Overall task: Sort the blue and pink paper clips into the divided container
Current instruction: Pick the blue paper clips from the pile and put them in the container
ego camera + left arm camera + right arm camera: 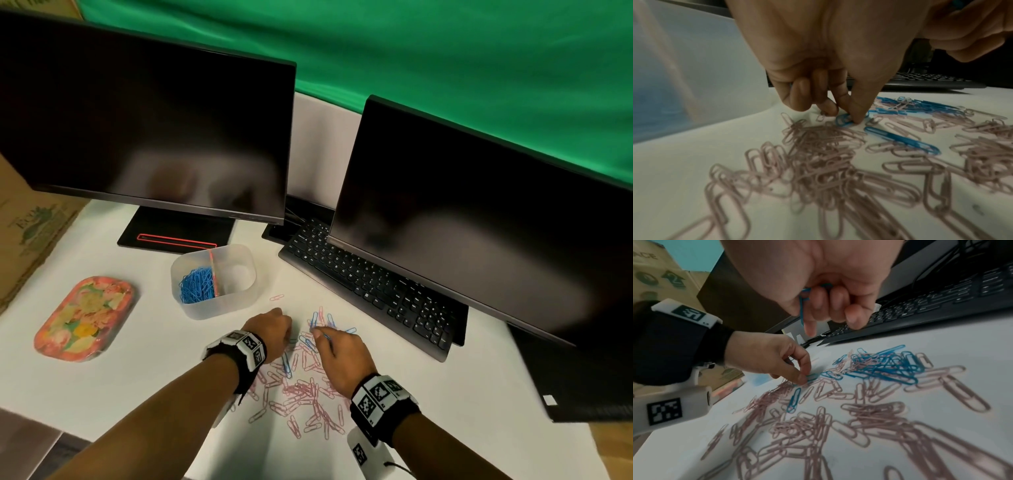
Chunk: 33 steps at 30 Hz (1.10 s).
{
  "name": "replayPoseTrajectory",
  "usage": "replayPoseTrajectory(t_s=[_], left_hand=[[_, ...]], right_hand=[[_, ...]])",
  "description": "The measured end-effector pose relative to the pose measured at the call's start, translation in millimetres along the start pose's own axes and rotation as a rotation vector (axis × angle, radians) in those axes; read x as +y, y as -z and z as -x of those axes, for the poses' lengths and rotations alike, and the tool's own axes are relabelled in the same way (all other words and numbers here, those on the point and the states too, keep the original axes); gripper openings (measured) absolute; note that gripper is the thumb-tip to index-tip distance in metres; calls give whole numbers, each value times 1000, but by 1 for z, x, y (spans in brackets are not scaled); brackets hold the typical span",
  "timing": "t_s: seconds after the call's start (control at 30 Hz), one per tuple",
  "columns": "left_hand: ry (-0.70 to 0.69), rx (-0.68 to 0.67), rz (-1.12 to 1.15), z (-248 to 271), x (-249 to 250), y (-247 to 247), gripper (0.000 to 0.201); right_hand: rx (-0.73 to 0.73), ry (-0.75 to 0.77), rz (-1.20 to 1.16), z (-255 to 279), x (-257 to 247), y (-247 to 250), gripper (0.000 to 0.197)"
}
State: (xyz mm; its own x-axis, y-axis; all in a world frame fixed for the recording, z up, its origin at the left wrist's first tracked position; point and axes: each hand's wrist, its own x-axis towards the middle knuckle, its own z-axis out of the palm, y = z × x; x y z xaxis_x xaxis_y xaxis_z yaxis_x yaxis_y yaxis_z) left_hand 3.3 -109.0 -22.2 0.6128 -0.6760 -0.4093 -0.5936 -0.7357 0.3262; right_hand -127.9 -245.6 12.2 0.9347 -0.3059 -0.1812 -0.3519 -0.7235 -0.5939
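Pink paper clips (301, 394) and fewer blue paper clips (320, 323) lie scattered on the white tabletop (144, 359). The left hand (270, 330) pinches one blue clip (843, 119). The right hand (337, 354) grips several blue ones (802, 305).

1. Looks like an office desk setup: two dark monitors (147, 126) (479, 219), at 10 and 2 o'clock.
2. Black keyboard (370, 284) tucked under the right monitor.
3. White desk (137, 359) with a green backdrop cloth (411, 51) at 12, cardboard box (27, 226) at 9.
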Motion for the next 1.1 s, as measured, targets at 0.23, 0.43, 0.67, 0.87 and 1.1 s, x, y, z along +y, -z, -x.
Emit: replayPoseTrajectory(t_s=[0.23,0.43,0.67,0.87,1.1], left_hand=[[74,-5,396,8,-9,8,23],[325,-116,1401,17,-8,19,31],[224,-144,1093,21,-9,17,7],[-109,-140,199,34,0,-4,17],[-110,-146,85,32,3,-7,10]], right_hand=[[-27,-430,-631,-10,-2,-1,33],[-48,-718,-1206,-14,-3,11,23],[-140,-475,-402,-31,2,-2,14],[-202,-217,244,-30,4,-18,20],[-252,-154,400,-37,2,-25,19]])
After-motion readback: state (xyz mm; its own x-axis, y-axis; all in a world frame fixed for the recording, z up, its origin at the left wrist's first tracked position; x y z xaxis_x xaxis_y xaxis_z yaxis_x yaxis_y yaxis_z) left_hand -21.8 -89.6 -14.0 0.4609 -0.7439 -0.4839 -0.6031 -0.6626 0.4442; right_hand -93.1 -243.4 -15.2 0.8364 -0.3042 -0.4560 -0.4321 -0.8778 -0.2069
